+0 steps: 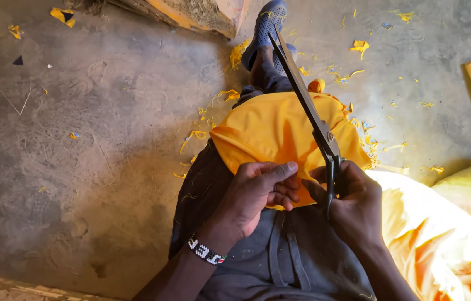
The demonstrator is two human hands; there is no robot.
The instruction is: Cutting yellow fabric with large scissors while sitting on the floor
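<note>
Yellow cloth [272, 131] (on the lap) pinched by left hand [258, 195], right hand [352, 203] gripping scissors [308, 106].

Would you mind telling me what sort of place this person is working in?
Probably an informal tailoring or fabric-cutting spot on a bare concrete floor: the right hand holds large scissors over yellow fabric, and yellow scraps litter the ground.

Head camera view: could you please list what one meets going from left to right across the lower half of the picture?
Beaded wristband → left hand on the yellow fabric → scissors → right hand → heap of yellow cloth.
</note>
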